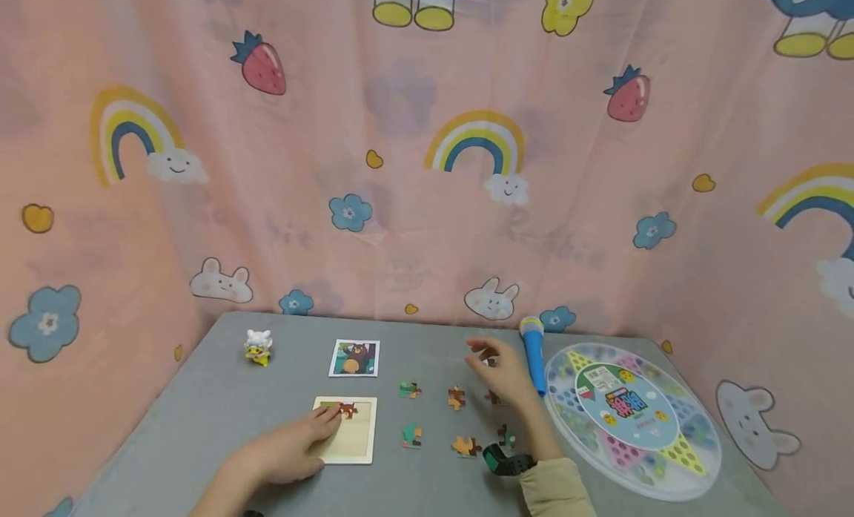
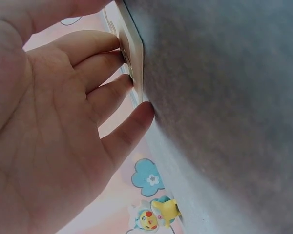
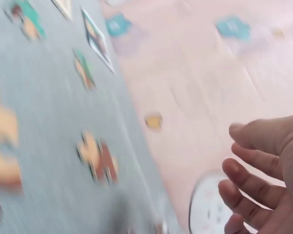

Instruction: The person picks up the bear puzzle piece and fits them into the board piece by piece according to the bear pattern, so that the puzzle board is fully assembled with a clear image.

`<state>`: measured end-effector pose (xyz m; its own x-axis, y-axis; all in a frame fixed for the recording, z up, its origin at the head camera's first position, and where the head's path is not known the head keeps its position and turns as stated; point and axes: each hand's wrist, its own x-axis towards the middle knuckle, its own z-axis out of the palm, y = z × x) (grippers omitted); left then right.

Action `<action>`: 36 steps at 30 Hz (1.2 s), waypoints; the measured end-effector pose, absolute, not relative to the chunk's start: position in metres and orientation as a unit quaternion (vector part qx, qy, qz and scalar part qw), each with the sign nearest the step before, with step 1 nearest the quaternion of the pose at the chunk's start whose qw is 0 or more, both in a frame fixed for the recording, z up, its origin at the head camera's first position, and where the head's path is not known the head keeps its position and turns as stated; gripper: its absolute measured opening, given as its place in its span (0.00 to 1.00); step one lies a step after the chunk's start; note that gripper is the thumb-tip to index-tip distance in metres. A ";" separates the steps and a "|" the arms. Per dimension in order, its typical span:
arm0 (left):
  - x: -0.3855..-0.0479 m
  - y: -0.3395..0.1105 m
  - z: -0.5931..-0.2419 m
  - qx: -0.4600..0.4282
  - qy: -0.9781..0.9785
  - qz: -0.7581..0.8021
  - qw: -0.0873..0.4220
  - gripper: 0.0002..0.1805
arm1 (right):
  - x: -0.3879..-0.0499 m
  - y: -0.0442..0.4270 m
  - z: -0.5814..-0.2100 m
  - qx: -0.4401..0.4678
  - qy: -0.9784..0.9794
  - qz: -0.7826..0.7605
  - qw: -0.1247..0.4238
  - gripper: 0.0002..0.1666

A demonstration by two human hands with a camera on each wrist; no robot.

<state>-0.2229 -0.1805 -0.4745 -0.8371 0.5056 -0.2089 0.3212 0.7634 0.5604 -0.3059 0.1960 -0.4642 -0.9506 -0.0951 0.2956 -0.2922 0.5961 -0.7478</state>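
Fingers (image 2: 129, 131) relaxed, L hand (image 1: 296, 444) on sq. wooden tray (image 1: 347, 446); R hand (image 1: 505, 374), fingers parted, nr knobby jigsaw pcs (image 1: 457, 397)

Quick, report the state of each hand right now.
Left hand: open, resting on the wooden puzzle board.
Right hand: open, loosely curled, holding nothing.

Card (image 1: 354, 358) behind tray (image 1: 352, 443); pieces (image 1: 457, 397) to right, one seemingly beneath right hand (image 1: 505, 373).
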 end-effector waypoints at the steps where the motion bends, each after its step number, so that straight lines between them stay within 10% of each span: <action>1: -0.222 -0.181 -0.476 0.229 0.922 0.259 0.175 0.39 | -0.306 0.203 -0.466 0.094 -0.887 0.437 0.116 0.18; 36: -0.223 -0.182 -0.476 0.239 0.913 0.280 0.177 0.40 | -0.326 0.234 -0.525 0.038 -0.932 0.343 0.111 0.24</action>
<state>-0.2228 -0.1821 -0.4764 -0.8225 0.5361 -0.1900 0.3375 0.7289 0.5956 -0.3264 0.2338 -0.5250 -0.9724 0.0044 0.2334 -0.1479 0.7617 -0.6308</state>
